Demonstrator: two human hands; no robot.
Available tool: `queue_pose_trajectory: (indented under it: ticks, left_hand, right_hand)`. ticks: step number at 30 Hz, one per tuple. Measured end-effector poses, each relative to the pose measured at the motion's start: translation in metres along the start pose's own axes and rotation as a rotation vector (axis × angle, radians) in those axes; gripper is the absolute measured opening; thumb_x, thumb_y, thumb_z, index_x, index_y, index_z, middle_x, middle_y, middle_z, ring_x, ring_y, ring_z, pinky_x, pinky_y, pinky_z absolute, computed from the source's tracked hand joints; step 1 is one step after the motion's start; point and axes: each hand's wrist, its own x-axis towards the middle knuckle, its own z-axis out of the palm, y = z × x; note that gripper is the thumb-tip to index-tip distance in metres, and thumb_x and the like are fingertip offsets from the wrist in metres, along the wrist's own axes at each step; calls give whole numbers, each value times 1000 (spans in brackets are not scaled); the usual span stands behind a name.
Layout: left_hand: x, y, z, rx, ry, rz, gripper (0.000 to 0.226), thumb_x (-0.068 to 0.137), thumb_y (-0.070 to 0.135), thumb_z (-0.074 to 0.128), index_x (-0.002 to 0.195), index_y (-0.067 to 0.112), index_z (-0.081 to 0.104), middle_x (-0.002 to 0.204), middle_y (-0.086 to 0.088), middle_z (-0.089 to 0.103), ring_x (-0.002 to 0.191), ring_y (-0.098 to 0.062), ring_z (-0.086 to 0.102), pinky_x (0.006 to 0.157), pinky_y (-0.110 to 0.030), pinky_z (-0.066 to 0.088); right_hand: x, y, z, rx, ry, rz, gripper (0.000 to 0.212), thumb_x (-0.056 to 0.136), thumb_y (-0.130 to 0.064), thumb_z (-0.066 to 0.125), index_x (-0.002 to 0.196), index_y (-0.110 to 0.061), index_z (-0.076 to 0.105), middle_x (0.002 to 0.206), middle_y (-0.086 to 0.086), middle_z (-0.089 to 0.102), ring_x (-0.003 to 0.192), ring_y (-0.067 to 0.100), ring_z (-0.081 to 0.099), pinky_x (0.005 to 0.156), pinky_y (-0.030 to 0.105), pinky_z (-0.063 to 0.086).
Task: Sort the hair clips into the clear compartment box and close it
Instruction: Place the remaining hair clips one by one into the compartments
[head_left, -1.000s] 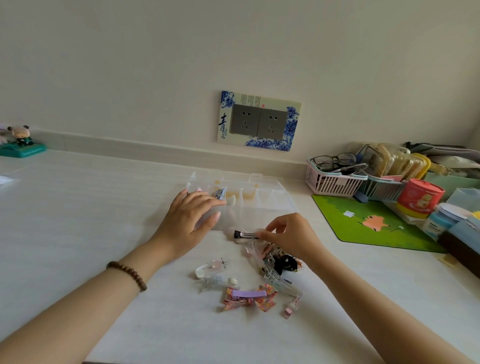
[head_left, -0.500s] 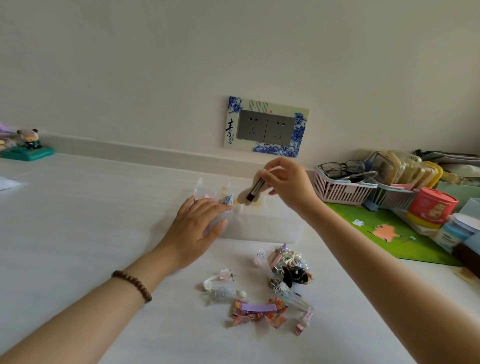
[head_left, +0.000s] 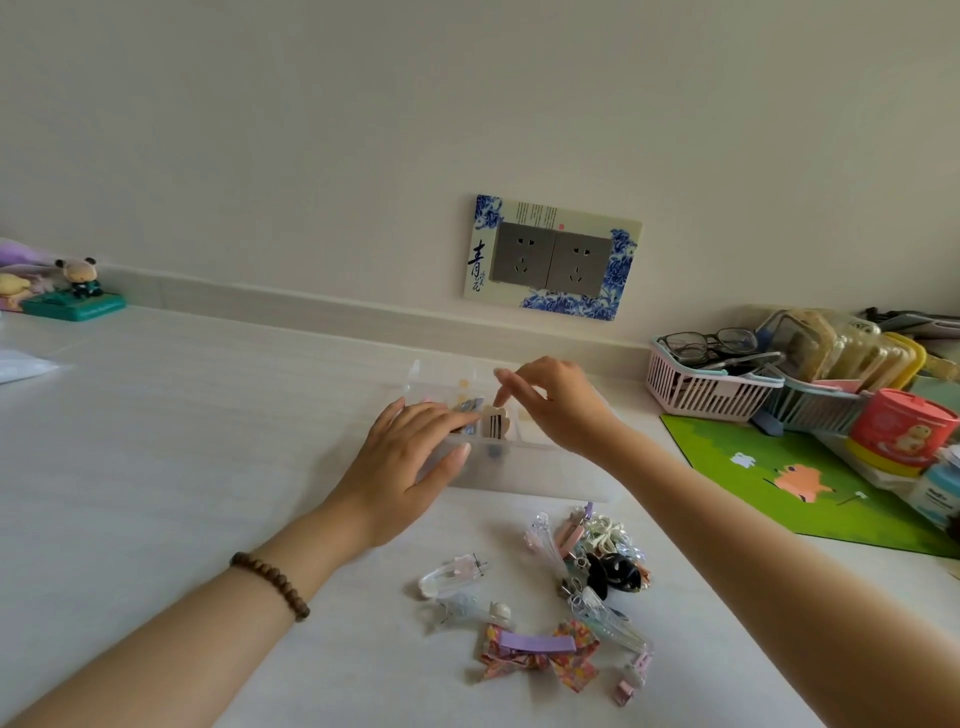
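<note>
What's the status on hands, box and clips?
Left hand flat on clear box, steadying. Right hand fingers at beige clip in a compartment; grip unclear. Loose clip pile unsorted on table, nothing blocking.

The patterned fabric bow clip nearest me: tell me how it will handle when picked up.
The bow clip probably feels light, since it is mostly folded fabric. Its wings look soft and would likely flop if pinched by an edge. The flat lilac bar across its middle looks rigid, so gripping there should give firmer control. It lies flat, so rolling seems unlikely.
</note>
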Motion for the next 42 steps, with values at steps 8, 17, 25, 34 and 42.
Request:
queue_pose_trajectory:
  ticks: [8,17,25,34,42]
  left_hand:
    - [-1,3,-3,6,-5,21,45,90,50,25,122,30,50,125,11,54,127,-6,34,113,-38,14]
    - [2,15,-8,31,-22,142,41,92,45,31,119,25,55,122,8,58,121,-7,42,110,-21,14]
    - [-3,17,-5,109,-52,143,45,93,44,28,127,24,50,128,9,55,123,-6,41,113,-31,14]
    - [-4,17,-4,101,-24,143,42,93,45,29,126,28,50,127,14,53,123,-1,38,109,-18,10]
    - [-3,16,-6,50,-45,130,44,92,48,27,127,32,48,129,19,48,123,4,34,106,-14,9]
  right_hand:
    - [-22,1,-2,-100,-163,-69,63,92,-53,18,91,-21,71,108,-2,68,117,10,50,114,34,14]
    - [-90,-4,-32,148,-335,75,27,83,-41,61,101,-23,69,97,-10,70,84,2,64,71,12,48]
    - [-98,-1,-10,138,-407,167,28,80,-37,68,104,-22,67,100,-10,63,89,10,54,75,20,43]
    - [-91,-11,-12,526,-181,115,6,81,-17,69,82,-11,69,87,5,74,79,12,67,66,9,46]
    - [-28,8,-29,448,171,237,9,80,-25,69,80,-16,69,83,-5,72,80,5,66,86,22,51]
